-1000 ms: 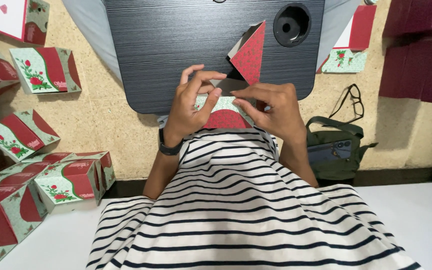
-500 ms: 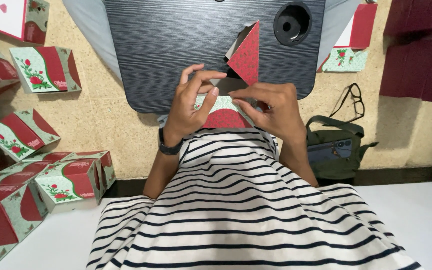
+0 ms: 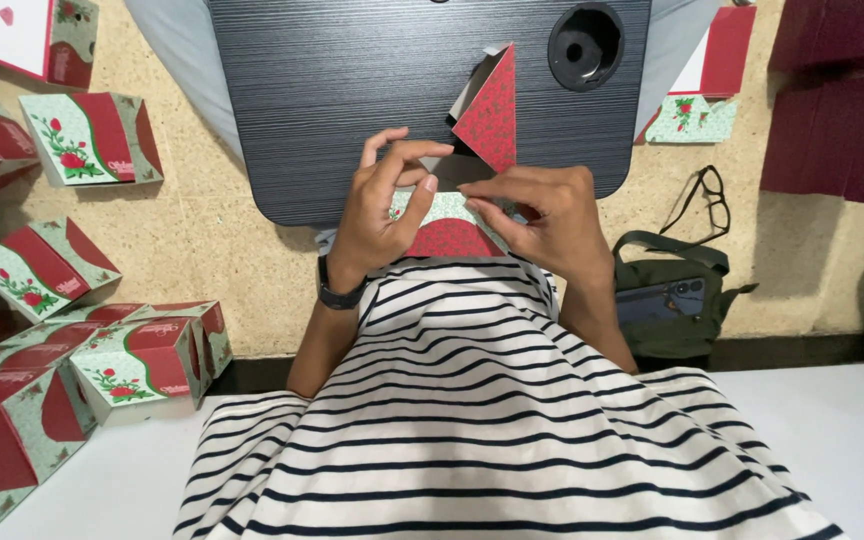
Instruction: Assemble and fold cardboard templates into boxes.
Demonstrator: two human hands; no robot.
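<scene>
A partly folded carton [image 3: 449,222], pale green with red panels and a rose print, is held at the near edge of a dark, ribbed lap desk [image 3: 352,90], just above the striped shirt [image 3: 472,420] of the person wearing the camera. One red triangular flap [image 3: 492,112] stands upright from the carton over the desk surface, apparently left free while the lower panels are worked. The left hand [image 3: 382,205], with a black watch [image 3: 337,293] on the wrist, pinches the left end of the carton between thumb and curled fingers; the right hand [image 3: 542,220] lies over the right end, fingertips pressing the panel down, so both hands are closed on the same piece, a grip that seems meant to steady it against the desk edge. To the left, on the tan floor [image 3: 212,230], finished boxes [image 3: 142,360] of the same pattern lie in a loose cluster, within reach. To the right lie a pair of glasses [image 3: 702,200], an olive bag [image 3: 672,310] with a phone [image 3: 660,300] on it, and flat unfolded blanks [image 3: 697,110]. Compared with the earlier views, the left thumb and forefinger have lifted slightly and closed toward a pinch, the upright flap has tilted a little, and the surrounding things lie as they did.
</scene>
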